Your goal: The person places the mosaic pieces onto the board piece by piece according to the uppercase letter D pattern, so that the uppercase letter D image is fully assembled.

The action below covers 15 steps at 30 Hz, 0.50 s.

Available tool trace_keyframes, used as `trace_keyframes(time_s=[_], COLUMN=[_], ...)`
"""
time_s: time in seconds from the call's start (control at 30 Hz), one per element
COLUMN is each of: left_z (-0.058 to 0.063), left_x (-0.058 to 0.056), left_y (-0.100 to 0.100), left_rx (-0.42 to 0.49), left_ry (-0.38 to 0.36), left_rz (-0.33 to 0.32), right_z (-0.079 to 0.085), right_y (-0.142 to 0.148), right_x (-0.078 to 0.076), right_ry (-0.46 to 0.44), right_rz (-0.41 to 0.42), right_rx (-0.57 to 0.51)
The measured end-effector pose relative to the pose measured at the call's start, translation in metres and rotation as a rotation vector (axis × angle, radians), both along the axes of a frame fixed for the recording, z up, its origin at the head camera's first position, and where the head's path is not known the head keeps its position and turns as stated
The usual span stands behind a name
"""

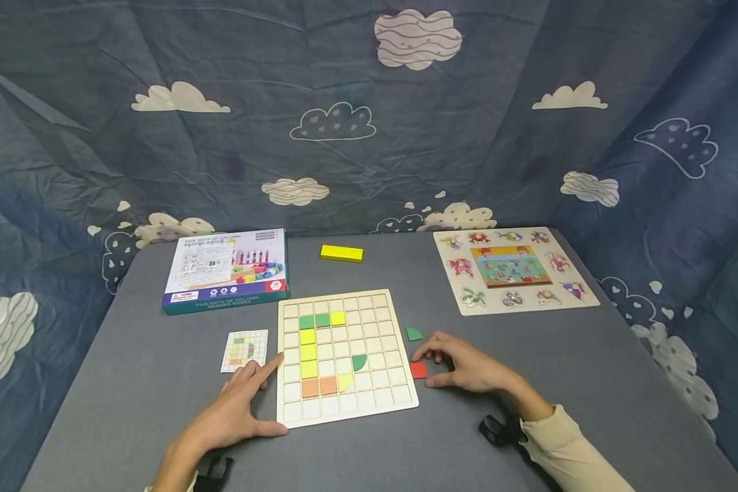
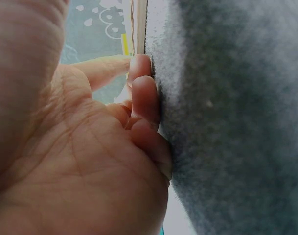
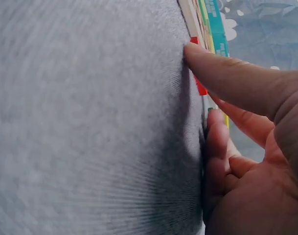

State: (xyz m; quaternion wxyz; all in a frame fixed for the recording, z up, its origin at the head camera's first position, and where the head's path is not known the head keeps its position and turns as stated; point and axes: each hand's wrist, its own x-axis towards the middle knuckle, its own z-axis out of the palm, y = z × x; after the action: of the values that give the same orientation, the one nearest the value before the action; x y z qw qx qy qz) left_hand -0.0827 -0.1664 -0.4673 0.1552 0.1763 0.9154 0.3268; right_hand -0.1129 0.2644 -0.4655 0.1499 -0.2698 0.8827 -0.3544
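Note:
A wooden grid board (image 1: 292, 413) lies on the table, with green, yellow and orange square tiles and a few quarter-round ones on its cells. At its left edge my left hand (image 1: 236, 406) rests, index finger and thumb spread; the other fingers are partly curled against the cloth in the left wrist view. Just off the board's right edge, my right hand (image 1: 467, 363) pinches a red square tile (image 1: 418, 370) between thumb and index finger, low at the table. Beyond that hand lies a loose green quarter-round tile (image 1: 413, 334).
A small pattern card (image 1: 226, 362) lies left of the board. Farther back are a printed box (image 1: 227, 297), a yellow block (image 1: 341, 253) and a wooden picture puzzle board (image 1: 452, 294). A cloud-patterned cloth (image 1: 344, 164) hangs behind the grey table (image 1: 129, 355).

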Motion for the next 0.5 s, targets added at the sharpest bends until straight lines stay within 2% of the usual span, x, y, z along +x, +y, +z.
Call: trace_keyframes(time_s=[0.33, 0.5], left_z=[-0.0004, -0.0016], left_x=[-0.0007, -0.0005], left_y=[0.0011, -0.0001], left_rx=[-0.001, -0.003], left_ry=[0.0, 0.009], left_rz=[-0.001, -0.002], right_z=[-0.0045, -0.0058], right_y=[0.003, 0.0007], right_x=[-0.0083, -0.0065], right_ry=[-0.019, 0.039], right_rz=[-0.015, -0.001], right_rx=[-0.032, 0.017])
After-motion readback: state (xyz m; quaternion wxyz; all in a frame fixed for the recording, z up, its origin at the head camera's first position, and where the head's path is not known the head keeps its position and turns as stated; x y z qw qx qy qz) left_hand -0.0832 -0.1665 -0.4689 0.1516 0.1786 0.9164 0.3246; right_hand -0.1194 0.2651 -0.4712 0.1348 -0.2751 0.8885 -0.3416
